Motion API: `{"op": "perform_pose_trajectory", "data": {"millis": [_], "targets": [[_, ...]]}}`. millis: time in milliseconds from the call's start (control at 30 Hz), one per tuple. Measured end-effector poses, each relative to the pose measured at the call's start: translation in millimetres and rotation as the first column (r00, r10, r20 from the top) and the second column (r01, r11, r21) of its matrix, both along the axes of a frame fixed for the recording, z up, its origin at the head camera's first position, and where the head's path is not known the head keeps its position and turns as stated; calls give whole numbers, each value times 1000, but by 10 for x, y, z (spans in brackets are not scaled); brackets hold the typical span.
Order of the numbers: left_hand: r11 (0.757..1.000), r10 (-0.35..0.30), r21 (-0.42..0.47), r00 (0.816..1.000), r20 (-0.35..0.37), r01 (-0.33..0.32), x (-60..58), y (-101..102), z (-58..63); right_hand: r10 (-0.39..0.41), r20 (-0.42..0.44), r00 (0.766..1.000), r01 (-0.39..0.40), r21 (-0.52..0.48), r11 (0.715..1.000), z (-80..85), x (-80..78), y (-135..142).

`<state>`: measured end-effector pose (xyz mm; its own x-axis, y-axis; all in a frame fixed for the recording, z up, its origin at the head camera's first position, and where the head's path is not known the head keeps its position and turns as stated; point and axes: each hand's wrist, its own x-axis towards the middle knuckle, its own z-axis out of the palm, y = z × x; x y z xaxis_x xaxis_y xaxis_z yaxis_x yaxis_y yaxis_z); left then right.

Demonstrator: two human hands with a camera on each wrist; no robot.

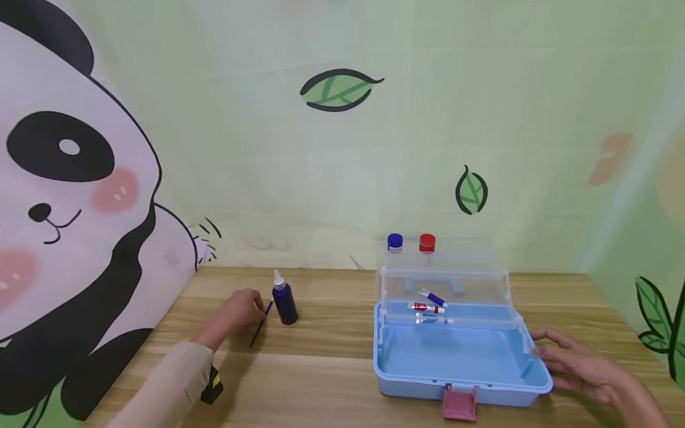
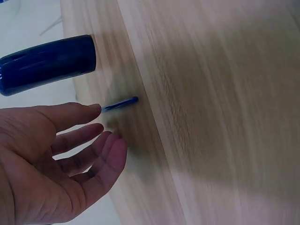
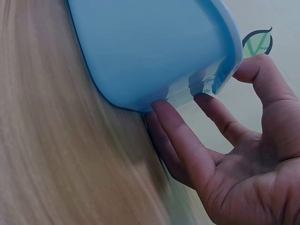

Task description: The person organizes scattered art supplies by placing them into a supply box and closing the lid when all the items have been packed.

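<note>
My left hand [image 1: 243, 309] is over the left of the table, beside a thin dark blue stick, perhaps a paintbrush [image 1: 261, 324]. In the left wrist view the thumb covers one end of the stick [image 2: 123, 103], with a gap between thumb and fingers. A dark blue bottle [image 1: 285, 304] with a white nozzle stands just right of it. My right hand [image 1: 580, 365] touches the right side of a light blue box [image 1: 455, 351], its thumb at the rim [image 3: 234, 35] and fingers against the outer wall. The clear lid [image 1: 444, 261] stands raised.
Several small paint tubes [image 1: 426, 307] lie toward the back of the box. A blue jar [image 1: 395, 242] and a red jar [image 1: 427, 242] are behind them; what holds them up is unclear. A pink latch [image 1: 459, 404] hangs at the front. A printed cloth [image 1: 257, 148] backs the wooden table [image 1: 321, 386].
</note>
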<state>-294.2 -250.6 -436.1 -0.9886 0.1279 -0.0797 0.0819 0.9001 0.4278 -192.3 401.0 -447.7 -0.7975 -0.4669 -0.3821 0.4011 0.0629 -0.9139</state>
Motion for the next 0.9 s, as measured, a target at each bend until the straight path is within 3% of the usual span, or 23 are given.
{"op": "perform_pose_trajectory", "data": {"millis": [233, 733, 900], "targets": [[1000, 9, -8, 999, -46, -10, -47, 48, -49, -28, -9, 1000, 28, 39, 999, 24, 9, -30], [994, -7, -105, 999, -50, 2, -114, 79, -26, -30, 0, 1000, 30, 27, 999, 48, 25, -22], [989, 32, -142, 999, -12, -34, -99, 73, 25, -32, 8, 999, 31, 29, 999, 19, 9, -9]]}}
